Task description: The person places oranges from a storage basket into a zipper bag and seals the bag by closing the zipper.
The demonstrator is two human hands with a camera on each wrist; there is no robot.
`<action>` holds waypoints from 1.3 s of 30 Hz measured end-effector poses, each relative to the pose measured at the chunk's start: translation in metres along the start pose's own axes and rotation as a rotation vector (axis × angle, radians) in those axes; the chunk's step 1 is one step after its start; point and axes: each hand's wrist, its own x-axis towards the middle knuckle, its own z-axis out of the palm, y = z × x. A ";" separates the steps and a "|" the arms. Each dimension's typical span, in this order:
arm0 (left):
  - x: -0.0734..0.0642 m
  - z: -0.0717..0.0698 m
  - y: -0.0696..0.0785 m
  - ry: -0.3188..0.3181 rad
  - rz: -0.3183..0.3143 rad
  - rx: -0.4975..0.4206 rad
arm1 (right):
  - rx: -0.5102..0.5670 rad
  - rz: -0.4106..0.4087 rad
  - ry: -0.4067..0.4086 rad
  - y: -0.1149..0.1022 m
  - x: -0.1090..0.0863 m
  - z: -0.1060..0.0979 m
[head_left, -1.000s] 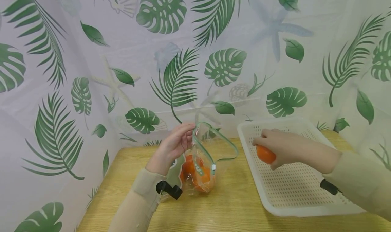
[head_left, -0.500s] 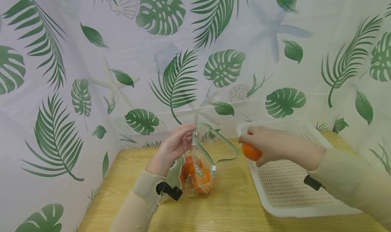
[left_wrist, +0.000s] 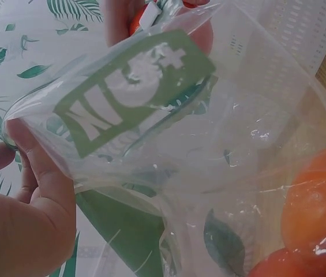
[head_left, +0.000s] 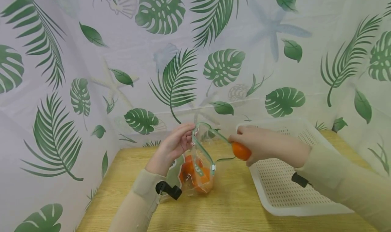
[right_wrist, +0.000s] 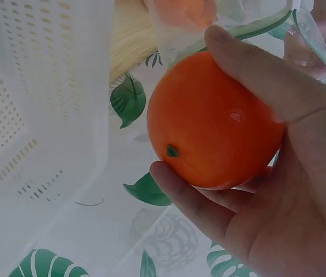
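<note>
My left hand (head_left: 175,143) pinches the top edge of a clear zip bag (left_wrist: 255,115) with a green zip strip and a white slider, and its mouth gapes open. Inside the bag, low down, lie orange fruits (head_left: 201,179), seen through the plastic. My right hand (head_left: 259,143) grips an orange (right_wrist: 214,124) with a small green stem end, thumb on one side and fingers round the other. In the head view that orange overlaps the right side of the bag's mouth.
A white perforated plastic basket (head_left: 265,201) stands at the right of the wooden table (head_left: 235,211), under my right forearm. A leaf-printed sheet (head_left: 226,28) hangs behind and to the left.
My right hand has carried the orange leftward from over the basket to the bag's mouth. The left hand holds the bag in the same spot.
</note>
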 end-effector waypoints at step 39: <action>-0.003 0.002 0.000 0.047 0.003 -0.009 | 0.022 0.003 -0.018 -0.021 0.032 0.001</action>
